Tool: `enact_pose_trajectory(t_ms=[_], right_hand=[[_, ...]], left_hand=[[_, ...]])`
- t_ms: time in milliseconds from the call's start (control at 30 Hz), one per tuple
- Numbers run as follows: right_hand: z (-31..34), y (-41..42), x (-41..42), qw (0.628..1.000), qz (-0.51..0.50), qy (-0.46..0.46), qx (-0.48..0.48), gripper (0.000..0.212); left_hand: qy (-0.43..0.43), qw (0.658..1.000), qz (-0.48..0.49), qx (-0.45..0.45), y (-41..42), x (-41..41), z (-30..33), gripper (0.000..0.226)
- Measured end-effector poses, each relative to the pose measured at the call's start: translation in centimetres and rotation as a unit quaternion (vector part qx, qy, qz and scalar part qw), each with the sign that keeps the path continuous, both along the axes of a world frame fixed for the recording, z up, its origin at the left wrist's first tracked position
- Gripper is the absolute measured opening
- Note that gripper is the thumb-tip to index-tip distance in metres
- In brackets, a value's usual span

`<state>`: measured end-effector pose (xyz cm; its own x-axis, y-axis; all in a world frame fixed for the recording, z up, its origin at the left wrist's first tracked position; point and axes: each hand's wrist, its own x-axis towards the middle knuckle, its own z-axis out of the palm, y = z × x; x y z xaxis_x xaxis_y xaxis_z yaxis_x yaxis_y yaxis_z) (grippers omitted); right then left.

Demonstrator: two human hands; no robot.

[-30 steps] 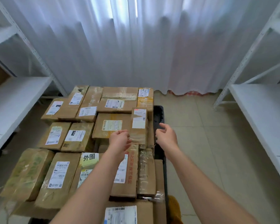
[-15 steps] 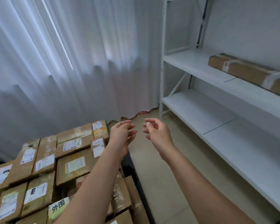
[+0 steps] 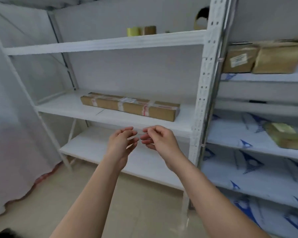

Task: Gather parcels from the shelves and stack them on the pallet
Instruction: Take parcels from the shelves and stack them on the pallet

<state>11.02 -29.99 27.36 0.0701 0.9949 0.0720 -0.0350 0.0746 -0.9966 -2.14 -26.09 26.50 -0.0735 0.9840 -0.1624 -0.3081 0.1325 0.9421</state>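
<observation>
A long flat cardboard parcel (image 3: 130,105) with tape bands lies on the middle board of a white shelf unit (image 3: 110,117). My left hand (image 3: 121,144) and my right hand (image 3: 159,139) hang side by side in the air just below and in front of that board, fingers loosely curled, holding nothing. Their fingertips almost meet. Two brown parcels (image 3: 263,58) stand on an upper board of the shelf unit to the right, and a yellowish parcel (image 3: 285,134) lies one board lower. The pallet is out of view.
A perforated white upright (image 3: 207,79) divides the two shelf units. Tape rolls (image 3: 141,30) stand on the top board. A white curtain (image 3: 10,134) hangs at the left. Blue-patterned sheets (image 3: 248,170) cover the right boards. Beige floor tiles (image 3: 127,212) lie below.
The view has swung right, from the stacked parcels on the pallet to the shelves. Both hands stay raised and hold nothing, and have come closer together.
</observation>
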Motion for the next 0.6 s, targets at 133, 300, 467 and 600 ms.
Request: enact_pose_trajectory(t_ms=[133, 300, 467, 600], right_hand=[[0.9, -2.9, 12.7, 0.996, -0.091, -0.004, 0.009, 0.023], [1.3, -6.8, 26.4, 0.976, -0.218, -0.005, 0.013, 0.022], [1.3, -9.2, 36.8, 0.945, -0.326, 0.003, 0.01, 0.02], [2.0, -8.7, 43.0, 0.924, -0.381, 0.009, 0.019, 0.019]], left_hand=[[-0.003, 0.994, -0.107, 0.022, -0.9, 13.3, 1.5, 0.013], [0.006, 0.977, -0.211, 0.036, -1.9, 27.9, 2.0, 0.012], [0.018, 0.959, -0.281, 0.029, -2.4, 38.6, 2.4, 0.009], [0.035, 0.948, -0.31, 0.065, -0.5, 44.8, 4.7, 0.013]])
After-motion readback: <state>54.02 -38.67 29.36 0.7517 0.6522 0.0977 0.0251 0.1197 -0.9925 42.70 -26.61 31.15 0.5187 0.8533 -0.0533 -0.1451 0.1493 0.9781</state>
